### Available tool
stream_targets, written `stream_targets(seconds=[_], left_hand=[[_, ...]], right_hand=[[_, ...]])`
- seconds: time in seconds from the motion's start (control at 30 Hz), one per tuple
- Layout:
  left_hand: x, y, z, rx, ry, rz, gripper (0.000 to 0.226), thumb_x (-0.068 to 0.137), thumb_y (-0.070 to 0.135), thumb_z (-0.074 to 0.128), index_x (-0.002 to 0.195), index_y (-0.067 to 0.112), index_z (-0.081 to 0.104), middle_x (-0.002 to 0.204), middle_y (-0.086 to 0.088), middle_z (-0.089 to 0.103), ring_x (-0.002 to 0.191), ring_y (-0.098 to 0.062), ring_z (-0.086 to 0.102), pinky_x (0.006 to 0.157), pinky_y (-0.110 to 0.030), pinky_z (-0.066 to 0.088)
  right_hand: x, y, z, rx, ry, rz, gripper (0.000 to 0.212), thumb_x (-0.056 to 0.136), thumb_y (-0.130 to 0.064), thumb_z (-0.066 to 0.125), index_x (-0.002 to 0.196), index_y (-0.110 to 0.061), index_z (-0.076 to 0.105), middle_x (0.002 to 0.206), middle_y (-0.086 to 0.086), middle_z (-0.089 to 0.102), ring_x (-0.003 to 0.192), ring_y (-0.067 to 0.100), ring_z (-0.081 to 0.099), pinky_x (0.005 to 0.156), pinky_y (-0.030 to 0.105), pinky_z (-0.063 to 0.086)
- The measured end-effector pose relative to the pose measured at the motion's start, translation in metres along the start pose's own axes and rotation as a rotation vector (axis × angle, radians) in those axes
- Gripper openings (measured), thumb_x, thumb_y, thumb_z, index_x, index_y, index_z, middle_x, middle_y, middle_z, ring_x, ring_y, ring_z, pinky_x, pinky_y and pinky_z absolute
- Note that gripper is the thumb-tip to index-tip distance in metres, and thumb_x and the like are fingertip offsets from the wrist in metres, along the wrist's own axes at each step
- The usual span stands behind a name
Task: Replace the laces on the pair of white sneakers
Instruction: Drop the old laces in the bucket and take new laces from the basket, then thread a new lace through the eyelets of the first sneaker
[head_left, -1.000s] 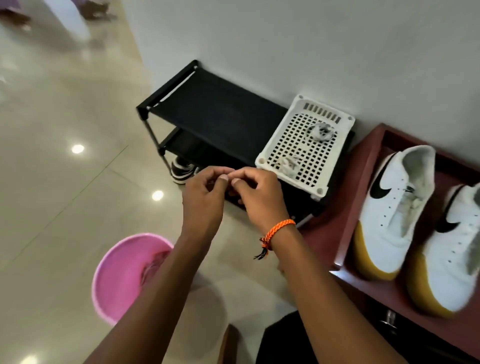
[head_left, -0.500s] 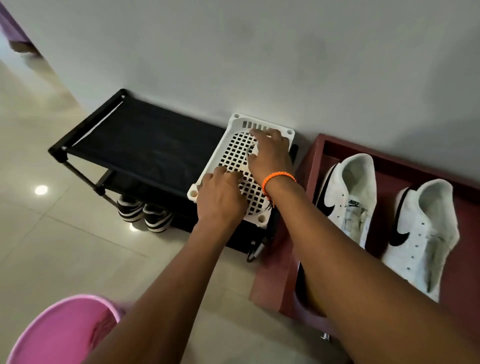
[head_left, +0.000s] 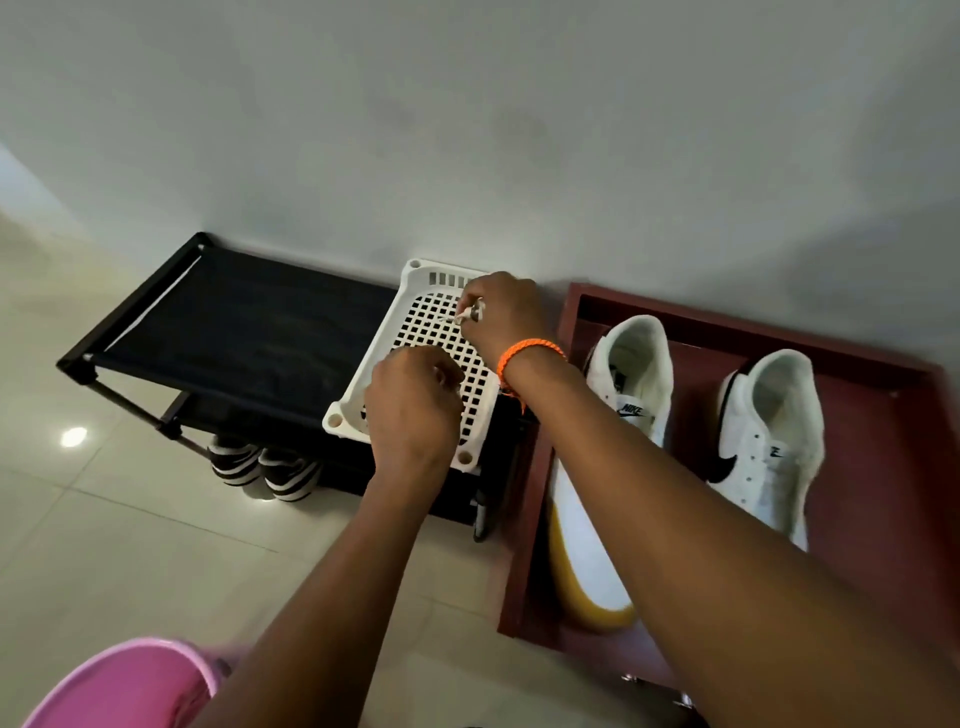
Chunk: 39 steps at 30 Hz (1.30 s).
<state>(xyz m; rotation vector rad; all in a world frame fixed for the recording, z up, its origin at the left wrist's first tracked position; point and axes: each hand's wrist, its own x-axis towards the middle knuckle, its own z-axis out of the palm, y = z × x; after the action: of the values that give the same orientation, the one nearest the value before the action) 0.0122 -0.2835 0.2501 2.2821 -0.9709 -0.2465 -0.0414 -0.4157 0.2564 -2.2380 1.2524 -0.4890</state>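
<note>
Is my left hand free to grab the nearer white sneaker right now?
Probably not directly: the left hand is curled over the white basket, and the right forearm crosses over the nearer sneaker.

The floor tiles (head_left: 104, 519) are shining glossy under the lights, the rack's black cloth shelf (head_left: 249, 332) is looking matt, the white plastic basket (head_left: 353, 410) is showing a smooth perforated grid, the sneakers (head_left: 769, 447) are looking like smooth leather with fuzzy linings, on a satin reddish wooden tray (head_left: 883, 415)
</note>
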Motion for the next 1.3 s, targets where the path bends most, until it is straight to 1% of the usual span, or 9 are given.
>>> stream_targets(seconds=[0.07, 0.13, 0.23, 0.53, 0.67, 0.77, 0.9, 1.07, 1.3], left_hand=[[-0.005, 0.021, -0.007, -0.137, 0.009, -0.047, 0.026, 0.088, 0.003, 0.073, 0.083, 0.026, 0.083, 0.083, 0.007, 0.076, 0.07, -0.014, 0.069, 0.052, -0.026, 0.051], [-0.02, 0.047, -0.013, -0.266, 0.008, -0.045, 0.027, 0.086, 0.003, 0.075, 0.077, 0.029, 0.08, 0.077, 0.012, 0.075, 0.069, -0.007, 0.07, 0.065, -0.028, 0.06], [-0.049, 0.081, -0.012, -0.366, -0.092, 0.004, 0.025, 0.085, 0.005, 0.078, 0.077, 0.028, 0.081, 0.075, 0.018, 0.075, 0.072, 0.006, 0.068, 0.065, -0.011, 0.052], [-0.141, 0.149, 0.051, -0.59, -0.308, -0.013, 0.021, 0.084, 0.008, 0.084, 0.081, 0.029, 0.082, 0.082, 0.015, 0.078, 0.076, -0.004, 0.074, 0.076, -0.037, 0.064], [-0.148, 0.158, 0.073, -0.535, -0.338, 0.037, 0.022, 0.087, 0.007, 0.082, 0.082, 0.028, 0.08, 0.083, 0.012, 0.077, 0.073, -0.01, 0.073, 0.072, -0.043, 0.064], [-0.14, 0.164, 0.083, -0.54, -0.338, 0.094, 0.024, 0.092, 0.005, 0.077, 0.087, 0.029, 0.076, 0.089, 0.013, 0.076, 0.084, -0.006, 0.073, 0.078, -0.042, 0.064], [-0.139, 0.16, 0.103, -0.558, -0.329, 0.1, 0.027, 0.099, 0.001, 0.066, 0.093, 0.027, 0.066, 0.099, 0.008, 0.075, 0.096, -0.009, 0.072, 0.088, -0.042, 0.061], [-0.146, 0.155, 0.115, -0.523, -0.401, 0.073, 0.018, 0.104, 0.007, 0.059, 0.101, 0.025, 0.06, 0.107, 0.004, 0.073, 0.105, -0.015, 0.069, 0.098, -0.043, 0.056], [-0.154, 0.175, 0.128, -0.491, -0.417, 0.094, 0.009, 0.104, 0.009, 0.06, 0.108, 0.017, 0.064, 0.099, 0.015, 0.068, 0.099, -0.007, 0.066, 0.084, -0.023, 0.047]], right_hand=[[-0.018, 0.008, -0.036, 0.151, 0.09, 0.017, 0.014, 0.083, -0.007, 0.075, 0.085, -0.02, 0.081, 0.089, -0.001, 0.076, 0.08, 0.012, 0.063, 0.073, 0.027, 0.049], [-0.047, 0.022, -0.077, 0.292, 0.157, 0.062, 0.014, 0.081, -0.003, 0.077, 0.083, -0.016, 0.081, 0.086, -0.001, 0.079, 0.077, 0.012, 0.069, 0.075, 0.029, 0.056], [-0.09, 0.049, -0.127, 0.493, 0.18, 0.168, 0.021, 0.079, 0.007, 0.077, 0.081, -0.014, 0.081, 0.076, 0.003, 0.076, 0.063, 0.018, 0.072, 0.07, 0.041, 0.066], [-0.185, 0.128, -0.21, 0.532, 0.387, 0.33, 0.021, 0.083, 0.005, 0.076, 0.082, -0.016, 0.077, 0.079, -0.001, 0.076, 0.061, 0.019, 0.075, 0.065, 0.032, 0.062], [-0.203, 0.148, -0.2, 0.366, 0.262, 0.4, 0.033, 0.078, -0.004, 0.082, 0.099, -0.03, 0.079, 0.101, -0.01, 0.077, 0.09, 0.012, 0.075, 0.086, 0.034, 0.062], [-0.218, 0.15, -0.198, 0.528, 0.276, 0.389, 0.054, 0.081, 0.006, 0.078, 0.126, -0.024, 0.073, 0.128, -0.006, 0.073, 0.121, 0.008, 0.067, 0.108, 0.038, 0.055], [-0.241, 0.153, -0.185, 0.419, 0.434, 0.471, 0.062, 0.083, -0.002, 0.078, 0.138, -0.025, 0.065, 0.13, -0.014, 0.067, 0.118, 0.004, 0.065, 0.103, 0.032, 0.055], [-0.252, 0.158, -0.158, 0.283, 0.034, 0.579, 0.098, 0.064, -0.047, 0.086, 0.149, -0.045, 0.036, 0.142, -0.006, 0.06, 0.126, 0.021, 0.061, 0.103, 0.048, 0.055], [-0.237, 0.181, -0.17, 0.172, -0.022, 0.602, 0.098, 0.052, -0.056, 0.079, 0.141, -0.038, 0.041, 0.125, -0.003, 0.066, 0.111, 0.026, 0.067, 0.089, 0.049, 0.06]])
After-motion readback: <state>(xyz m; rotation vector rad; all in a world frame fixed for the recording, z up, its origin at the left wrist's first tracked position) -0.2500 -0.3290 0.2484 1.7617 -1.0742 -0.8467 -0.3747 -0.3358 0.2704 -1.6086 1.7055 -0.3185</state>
